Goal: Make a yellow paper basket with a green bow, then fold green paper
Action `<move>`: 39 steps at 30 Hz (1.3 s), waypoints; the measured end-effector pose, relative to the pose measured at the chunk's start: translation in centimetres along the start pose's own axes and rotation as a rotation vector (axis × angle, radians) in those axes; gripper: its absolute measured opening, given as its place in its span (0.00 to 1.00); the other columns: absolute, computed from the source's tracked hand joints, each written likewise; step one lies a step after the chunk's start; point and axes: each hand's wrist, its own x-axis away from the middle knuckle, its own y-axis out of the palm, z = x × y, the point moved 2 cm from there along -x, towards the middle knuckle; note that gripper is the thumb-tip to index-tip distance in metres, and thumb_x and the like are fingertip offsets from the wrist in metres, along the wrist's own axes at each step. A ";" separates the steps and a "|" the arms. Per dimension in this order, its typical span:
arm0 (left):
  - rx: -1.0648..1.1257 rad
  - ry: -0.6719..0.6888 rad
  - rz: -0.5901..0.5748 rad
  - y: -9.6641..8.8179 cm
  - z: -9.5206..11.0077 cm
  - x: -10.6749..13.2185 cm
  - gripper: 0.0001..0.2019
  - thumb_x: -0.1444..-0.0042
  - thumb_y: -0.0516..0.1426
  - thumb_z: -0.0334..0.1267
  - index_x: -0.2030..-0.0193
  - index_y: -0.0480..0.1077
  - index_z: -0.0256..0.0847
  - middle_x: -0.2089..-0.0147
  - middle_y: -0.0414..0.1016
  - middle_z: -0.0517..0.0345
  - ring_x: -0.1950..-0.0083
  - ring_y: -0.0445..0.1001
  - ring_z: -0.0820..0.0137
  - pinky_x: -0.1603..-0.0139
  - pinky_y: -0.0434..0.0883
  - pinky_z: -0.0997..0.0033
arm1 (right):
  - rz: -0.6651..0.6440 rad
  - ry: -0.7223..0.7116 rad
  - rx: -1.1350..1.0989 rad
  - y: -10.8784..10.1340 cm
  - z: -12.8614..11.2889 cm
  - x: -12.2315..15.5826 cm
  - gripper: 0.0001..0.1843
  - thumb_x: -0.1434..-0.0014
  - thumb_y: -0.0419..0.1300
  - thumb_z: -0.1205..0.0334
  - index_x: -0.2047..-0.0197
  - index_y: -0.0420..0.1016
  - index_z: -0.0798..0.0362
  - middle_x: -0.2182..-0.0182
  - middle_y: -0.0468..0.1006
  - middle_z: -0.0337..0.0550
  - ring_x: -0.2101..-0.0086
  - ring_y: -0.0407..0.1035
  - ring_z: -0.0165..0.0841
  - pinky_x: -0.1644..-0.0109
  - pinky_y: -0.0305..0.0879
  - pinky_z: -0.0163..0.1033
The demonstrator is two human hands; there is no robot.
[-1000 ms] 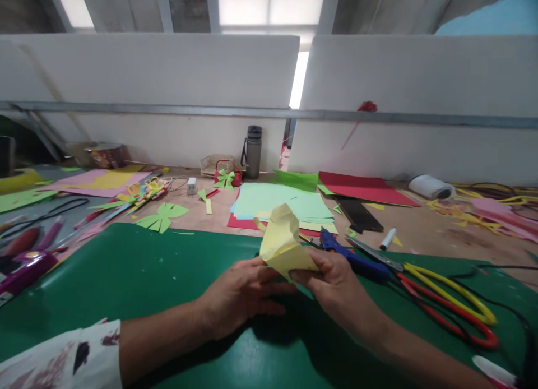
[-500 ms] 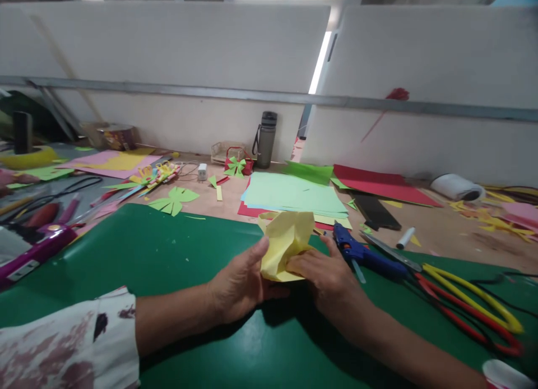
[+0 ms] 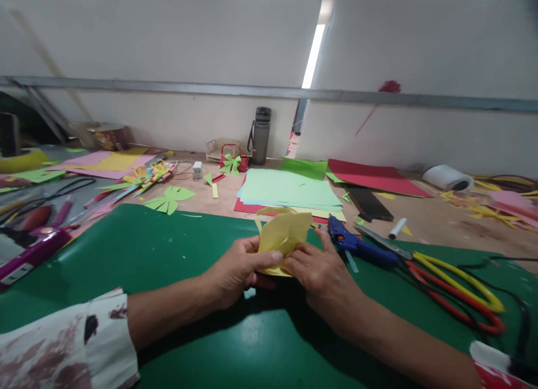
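Note:
A folded, creased piece of yellow paper (image 3: 288,232) is held upright over the green mat (image 3: 202,344). My left hand (image 3: 239,268) pinches its lower left side, thumb in front and fingers beneath. On the lower right, my right hand (image 3: 321,271) grips the same paper with bent fingers, the index finger stretched along its edge. Some fingertips are hidden behind the folds. Close to my right hand lies a blue glue gun (image 3: 361,249), with scissors (image 3: 454,288) with yellow and red handles beside it.
Behind the mat lie light green sheets (image 3: 290,187), red paper (image 3: 374,176), a dark phone-like slab (image 3: 370,203) and a white marker (image 3: 397,228). A grey bottle (image 3: 261,135) stands against the wall. Cut green paper leaves (image 3: 170,199) and a purple tool (image 3: 36,257) are at left.
My left thumb has moved down across the front of the paper, and the paper is turned so its folds look different. The view has shifted slightly.

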 end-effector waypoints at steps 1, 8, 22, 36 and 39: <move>0.011 0.004 0.018 0.0 0.0 0.0 0.21 0.54 0.66 0.37 0.52 0.71 0.33 0.60 0.72 0.50 0.65 0.72 0.71 0.70 0.71 0.74 | 0.007 -0.002 0.006 -0.1 0.0 0.0 0.17 0.48 0.50 0.82 0.70 0.73 0.53 0.77 0.75 0.39 0.68 0.69 0.36 0.41 0.41 0.58; 0.014 0.087 0.087 -0.6 -0.3 -0.1 0.19 0.53 0.65 0.37 0.54 0.72 0.33 0.57 0.75 0.48 0.62 0.73 0.68 0.68 0.71 0.74 | 0.196 -0.051 -0.129 -2.4 -0.2 0.3 0.02 0.39 0.57 0.67 0.63 0.71 0.52 0.68 0.79 0.39 0.60 0.71 0.37 0.40 0.41 0.57; -0.344 0.166 0.052 -1.4 0.5 1.3 0.23 0.44 0.57 0.51 0.46 0.70 0.41 0.55 0.76 0.53 0.56 0.72 0.63 0.59 0.68 0.72 | -0.028 1.023 -1.331 -2.1 2.4 0.5 0.31 0.45 0.60 0.44 0.43 0.61 0.49 0.46 0.70 0.53 0.52 0.70 0.42 0.59 0.69 0.42; -0.424 0.065 0.106 0.2 0.8 1.1 0.24 0.48 0.60 0.47 0.47 0.71 0.36 0.62 0.77 0.53 0.64 0.73 0.66 0.64 0.68 0.72 | -0.104 0.953 -1.293 -1.9 1.6 -0.5 0.18 0.57 0.64 0.66 0.60 0.68 0.52 0.65 0.75 0.41 0.64 0.71 0.35 0.63 0.66 0.38; -0.443 0.047 0.150 0.2 1.0 1.2 0.24 0.52 0.62 0.45 0.50 0.74 0.33 0.65 0.78 0.52 0.63 0.73 0.63 0.63 0.69 0.70 | -0.110 0.947 -1.179 -1.5 1.6 -0.5 0.08 0.55 0.61 0.67 0.69 0.67 0.53 0.74 0.71 0.36 0.71 0.67 0.30 0.70 0.62 0.33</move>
